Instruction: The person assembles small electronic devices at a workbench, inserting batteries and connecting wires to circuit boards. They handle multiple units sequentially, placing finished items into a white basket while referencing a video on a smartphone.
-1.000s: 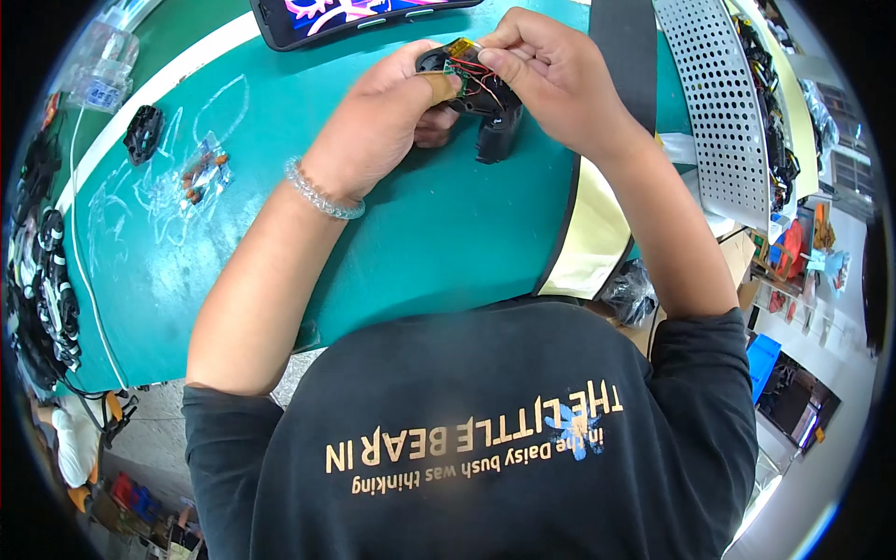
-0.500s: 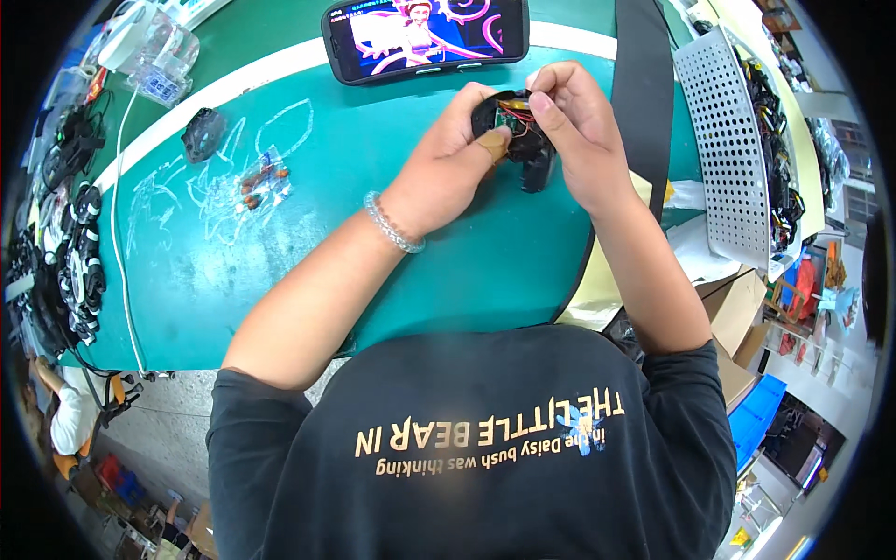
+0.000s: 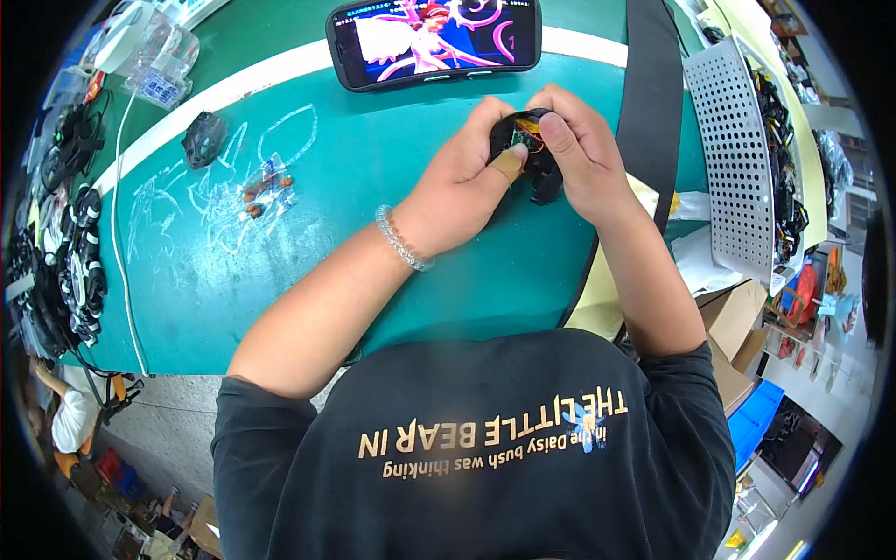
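Right hand [image 3: 585, 157] now closer around black housing [image 3: 543, 177]

Black housing [image 3: 544, 170], open side up, green circuit board [image 3: 520, 137], red wires [image 3: 533, 141] and yellow part [image 3: 528, 126] showing, held over tabletop [image 3: 429, 313]

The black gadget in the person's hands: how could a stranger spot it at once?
On the green table, find the lit phone. Below its right end, the left hand and right hand hold the black gadget. Unlike the dark lump further left, its open side shows a green board and red wires.
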`<move>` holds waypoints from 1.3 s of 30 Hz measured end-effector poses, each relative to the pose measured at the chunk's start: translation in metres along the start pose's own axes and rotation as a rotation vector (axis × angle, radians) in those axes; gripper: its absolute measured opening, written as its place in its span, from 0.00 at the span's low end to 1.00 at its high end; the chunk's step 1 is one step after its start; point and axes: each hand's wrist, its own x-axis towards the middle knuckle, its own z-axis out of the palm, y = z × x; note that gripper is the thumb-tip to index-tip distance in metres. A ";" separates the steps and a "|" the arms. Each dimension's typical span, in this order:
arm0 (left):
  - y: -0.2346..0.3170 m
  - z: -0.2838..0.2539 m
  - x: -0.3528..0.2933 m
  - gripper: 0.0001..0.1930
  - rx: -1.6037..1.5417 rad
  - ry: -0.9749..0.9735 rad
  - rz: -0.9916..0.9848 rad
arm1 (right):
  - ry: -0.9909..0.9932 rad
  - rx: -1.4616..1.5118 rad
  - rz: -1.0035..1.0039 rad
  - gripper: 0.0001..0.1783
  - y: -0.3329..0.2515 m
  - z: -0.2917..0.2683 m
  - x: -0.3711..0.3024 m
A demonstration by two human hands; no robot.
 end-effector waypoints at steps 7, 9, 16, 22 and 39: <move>-0.005 0.002 0.000 0.08 0.114 0.016 0.092 | 0.006 -0.001 -0.068 0.19 -0.001 0.002 -0.001; -0.004 0.003 -0.002 0.08 0.148 0.003 0.090 | -0.004 -0.006 -0.083 0.19 0.000 0.000 -0.003; -0.003 -0.003 0.001 0.07 0.027 0.018 0.005 | -0.114 0.031 0.038 0.21 -0.001 -0.008 0.006; 0.005 -0.006 0.003 0.08 -0.274 0.019 -0.137 | 0.088 -0.019 -0.145 0.11 -0.011 -0.004 0.002; -0.004 -0.007 0.004 0.12 -0.236 0.001 -0.065 | 0.007 -0.273 -0.348 0.05 -0.025 -0.006 0.013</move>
